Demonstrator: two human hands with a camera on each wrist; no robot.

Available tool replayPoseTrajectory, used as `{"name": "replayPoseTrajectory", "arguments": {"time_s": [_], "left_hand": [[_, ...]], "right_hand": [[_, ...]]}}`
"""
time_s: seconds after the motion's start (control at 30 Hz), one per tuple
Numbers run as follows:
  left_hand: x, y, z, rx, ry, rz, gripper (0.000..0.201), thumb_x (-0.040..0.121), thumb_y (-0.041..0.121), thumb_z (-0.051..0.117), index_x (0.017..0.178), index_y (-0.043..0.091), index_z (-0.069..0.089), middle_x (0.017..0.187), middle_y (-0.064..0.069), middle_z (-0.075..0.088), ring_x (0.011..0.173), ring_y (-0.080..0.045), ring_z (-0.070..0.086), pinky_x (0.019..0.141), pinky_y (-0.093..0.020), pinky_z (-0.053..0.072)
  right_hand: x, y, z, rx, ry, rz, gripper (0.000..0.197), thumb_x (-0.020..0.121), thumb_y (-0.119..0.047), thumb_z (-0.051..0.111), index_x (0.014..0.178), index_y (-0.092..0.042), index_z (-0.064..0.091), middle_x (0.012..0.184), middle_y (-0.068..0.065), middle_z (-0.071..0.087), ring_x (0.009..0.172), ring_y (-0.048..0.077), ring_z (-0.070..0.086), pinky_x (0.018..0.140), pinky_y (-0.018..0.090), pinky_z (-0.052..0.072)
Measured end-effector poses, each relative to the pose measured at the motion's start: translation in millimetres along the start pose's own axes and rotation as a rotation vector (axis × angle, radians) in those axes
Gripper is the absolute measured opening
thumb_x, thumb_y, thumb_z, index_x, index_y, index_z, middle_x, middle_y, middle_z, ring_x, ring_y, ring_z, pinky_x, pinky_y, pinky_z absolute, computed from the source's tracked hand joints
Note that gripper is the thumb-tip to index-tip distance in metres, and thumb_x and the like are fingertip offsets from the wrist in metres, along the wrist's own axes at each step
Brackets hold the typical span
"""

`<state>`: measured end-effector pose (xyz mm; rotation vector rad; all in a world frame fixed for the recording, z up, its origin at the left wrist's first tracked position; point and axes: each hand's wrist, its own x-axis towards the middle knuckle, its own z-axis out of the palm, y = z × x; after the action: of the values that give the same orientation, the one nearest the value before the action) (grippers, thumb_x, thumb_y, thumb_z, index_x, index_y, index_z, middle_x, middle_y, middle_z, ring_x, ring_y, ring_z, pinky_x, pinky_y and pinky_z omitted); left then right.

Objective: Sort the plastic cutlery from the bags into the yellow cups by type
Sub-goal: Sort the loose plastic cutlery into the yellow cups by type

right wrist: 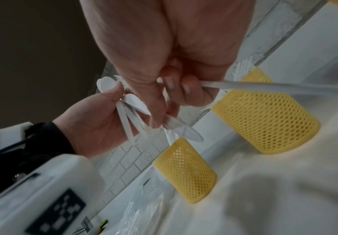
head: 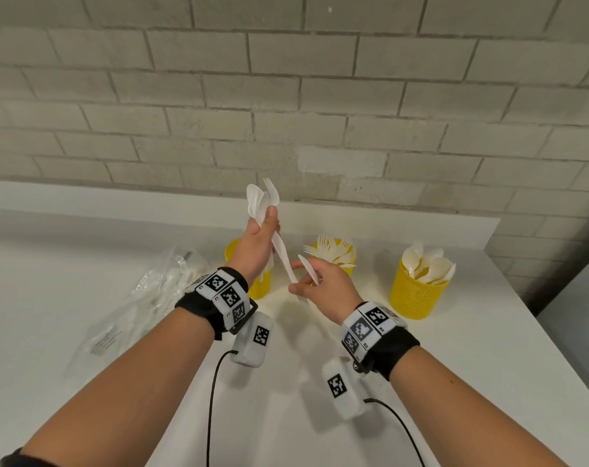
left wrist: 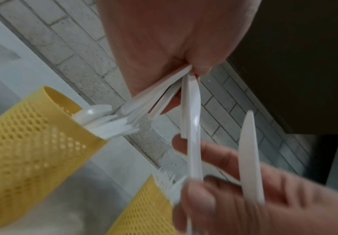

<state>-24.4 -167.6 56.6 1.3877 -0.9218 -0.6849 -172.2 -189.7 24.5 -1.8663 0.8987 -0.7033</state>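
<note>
Left cup (head: 233,254) part-hidden behind left hand (head: 257,244).

Left hand (head: 259,244) grips a bunch of cutlery (head: 262,198) upright; right hand (head: 320,281) pinches a knife (head: 284,256) and holds another. Three yellow cups (head: 417,291) near the tabletop's (head: 454,348) far edge, bags (head: 144,298) at left

The scene is viewed from head height, looking forward and down at the surface (head: 421,365). Both wrist views are taken close (beneath each palm); yellow cups (left wrist: 27,143) are shared.
</note>
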Motion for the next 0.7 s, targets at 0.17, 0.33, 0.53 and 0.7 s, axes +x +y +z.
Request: {"name": "replayPoseTrajectory", "arguments": {"time_s": [0.17, 0.33, 0.53, 0.7], "left_hand": [[19.4, -2.1, -41.8, 0.006, 0.110, 0.011, 0.033, 0.099, 0.046, 0.039, 0.105, 0.016, 0.050, 0.070, 0.006, 0.050, 0.072, -0.015, 0.051, 0.081, -0.035, 0.042], [20.7, -12.4, -69.4, 0.014, 0.073, 0.020, 0.023, 0.101, 0.036, 0.039, 0.093, 0.017, 0.049, 0.067, 0.003, 0.043, 0.052, -0.008, 0.047, 0.060, -0.025, 0.043], [17.6, -21.9, -81.4, -0.031, -0.007, 0.015, 0.021, 0.102, 0.031, 0.040, 0.095, 0.014, 0.051, 0.068, 0.000, 0.048, 0.050, -0.011, 0.046, 0.053, -0.025, 0.040], [18.7, -29.1, -89.5, -0.025, -0.068, 0.004, 0.027, 0.101, 0.038, 0.039, 0.098, 0.018, 0.055, 0.061, 0.003, 0.043, 0.045, -0.008, 0.034, 0.049, -0.022, 0.032]], "right_hand": [[7.5, -8.0, 12.3, -0.019, 0.041, -0.009, 0.018, 0.086, -0.009, 0.063, 0.099, -0.019, 0.056, 0.082, -0.004, 0.057, 0.082, 0.017, 0.055, 0.071, 0.024, 0.043], [43.5, -43.3, 23.4, 0.013, 0.253, -0.079, 0.024, 0.080, -0.017, 0.071, 0.100, -0.012, 0.059, 0.084, -0.004, 0.063, 0.082, 0.016, 0.061, 0.079, 0.030, 0.049], [82.6, -56.3, 54.4, -0.208, 0.203, 0.012, 0.031, 0.079, -0.028, 0.071, 0.108, -0.021, 0.060, 0.099, 0.001, 0.068, 0.093, 0.022, 0.065, 0.082, 0.032, 0.051], [92.4, -53.6, 63.5, -0.260, 0.192, 0.055, 0.060, 0.079, -0.026, 0.073, 0.132, -0.017, 0.046, 0.130, 0.010, 0.046, 0.109, 0.028, 0.057, 0.084, 0.025, 0.040]]}}
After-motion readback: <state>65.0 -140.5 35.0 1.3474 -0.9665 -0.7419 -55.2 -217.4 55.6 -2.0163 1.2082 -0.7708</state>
